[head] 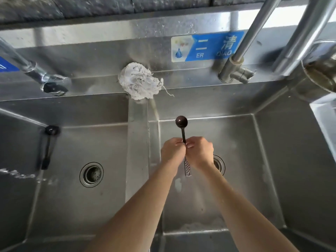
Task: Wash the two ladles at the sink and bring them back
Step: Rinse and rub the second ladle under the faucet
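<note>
From the head view, both bare hands meet over the right basin (236,179) of a steel double sink. The left hand (172,151) and the right hand (201,151) are each closed around the stem of a dark ladle (181,124), fingers pinched on it from either side, so each grip is tight on the same handle. The ladle's small round bowl points away from the person toward the back wall of that basin, while its perforated metal handle end sticks out below the hands, just beside the right drain (219,163), which the right wrist partly covers.

The second ladle (47,148) (blurred, dark) lies in the left basin (63,206), well apart from the hands, left of the left drain (91,174), its bowl against the far wall.

On the ledge behind the divider between the two basins sits a crumpled white cloth (140,80). To the right of the cloth a faucet (236,70) rises from the ledge, under a blue sign (207,46); another faucet (45,79) stands to the cloth's left.
</note>
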Action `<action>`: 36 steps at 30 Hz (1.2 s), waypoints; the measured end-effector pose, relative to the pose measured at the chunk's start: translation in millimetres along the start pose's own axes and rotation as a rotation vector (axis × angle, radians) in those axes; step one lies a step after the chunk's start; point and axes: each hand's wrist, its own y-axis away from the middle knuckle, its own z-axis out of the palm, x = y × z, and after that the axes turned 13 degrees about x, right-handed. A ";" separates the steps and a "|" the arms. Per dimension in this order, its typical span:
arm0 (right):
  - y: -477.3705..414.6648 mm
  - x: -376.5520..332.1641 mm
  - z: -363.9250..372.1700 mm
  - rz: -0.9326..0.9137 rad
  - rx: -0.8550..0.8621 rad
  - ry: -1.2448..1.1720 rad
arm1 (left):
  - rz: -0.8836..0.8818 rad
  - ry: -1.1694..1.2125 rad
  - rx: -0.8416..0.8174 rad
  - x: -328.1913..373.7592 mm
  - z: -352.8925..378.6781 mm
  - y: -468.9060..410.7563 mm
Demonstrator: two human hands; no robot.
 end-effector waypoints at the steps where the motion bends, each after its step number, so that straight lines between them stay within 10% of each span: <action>1: -2.6 2.8 4.5 0.010 -0.003 -0.001 | 0.002 -0.011 0.009 -3.3 3.4 -4.8; 36: -95.1 50.3 150.1 -0.130 -0.050 0.169 | -0.089 -0.097 0.057 -50.9 65.9 -110.1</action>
